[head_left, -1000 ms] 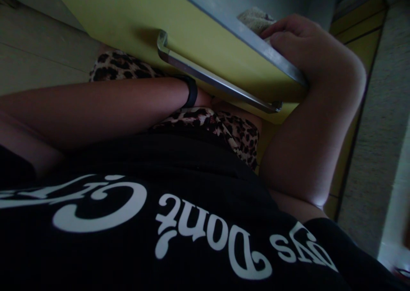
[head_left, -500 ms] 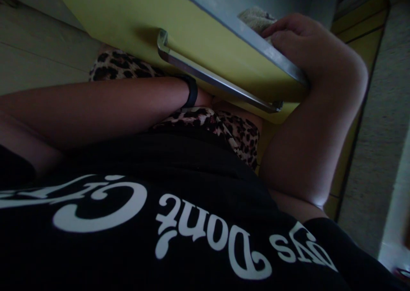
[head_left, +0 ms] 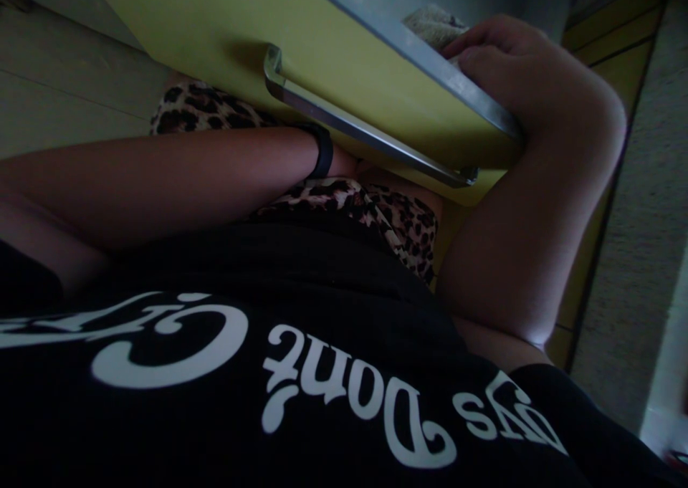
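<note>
right hand (head_left: 499,61): inside the open drawer (head_left: 215,22), fingers curled on a beige cloth (head_left: 433,24); can't tell if it grips
left hand: hidden under the drawer front, past the wristband (head_left: 323,151); state can't tell
cloth: ahead-right, just behind the drawer rim
nearer: right hand
handle (head_left: 365,133): long axis runs upper left to lower right

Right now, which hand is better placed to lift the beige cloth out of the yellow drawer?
Right. The right hand lies over the drawer rim, fingers on the beige cloth. The left hand is hidden below the drawer front, past the black wristband, so likely needs repositioning.
</note>
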`<move>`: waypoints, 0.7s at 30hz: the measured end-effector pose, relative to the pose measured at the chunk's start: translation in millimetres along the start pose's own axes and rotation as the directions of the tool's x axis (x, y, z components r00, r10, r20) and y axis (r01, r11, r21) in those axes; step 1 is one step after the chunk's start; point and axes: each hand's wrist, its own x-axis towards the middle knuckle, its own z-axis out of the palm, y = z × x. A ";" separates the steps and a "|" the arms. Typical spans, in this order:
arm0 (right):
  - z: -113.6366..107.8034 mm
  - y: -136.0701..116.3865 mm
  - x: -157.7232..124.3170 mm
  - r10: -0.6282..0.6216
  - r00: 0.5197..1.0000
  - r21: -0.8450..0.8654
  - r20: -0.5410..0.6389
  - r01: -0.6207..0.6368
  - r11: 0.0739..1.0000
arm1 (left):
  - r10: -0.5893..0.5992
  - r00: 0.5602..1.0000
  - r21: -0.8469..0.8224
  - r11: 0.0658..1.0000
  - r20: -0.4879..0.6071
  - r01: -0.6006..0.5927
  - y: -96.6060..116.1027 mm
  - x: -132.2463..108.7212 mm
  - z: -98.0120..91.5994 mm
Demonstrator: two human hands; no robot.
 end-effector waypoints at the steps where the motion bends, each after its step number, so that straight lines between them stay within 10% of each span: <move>1: -0.2 0.0 0.0 -0.001 1.000 0.001 -0.001 0.001 1.000 | -0.003 1.000 0.004 1.000 0.003 0.003 0.9 -1.2 -0.4; 21: 0.4 0.2 -0.6 0.009 1.000 0.015 -0.003 -0.009 1.000 | -0.002 1.000 0.001 1.000 0.005 0.002 5.7 -5.1 -2.8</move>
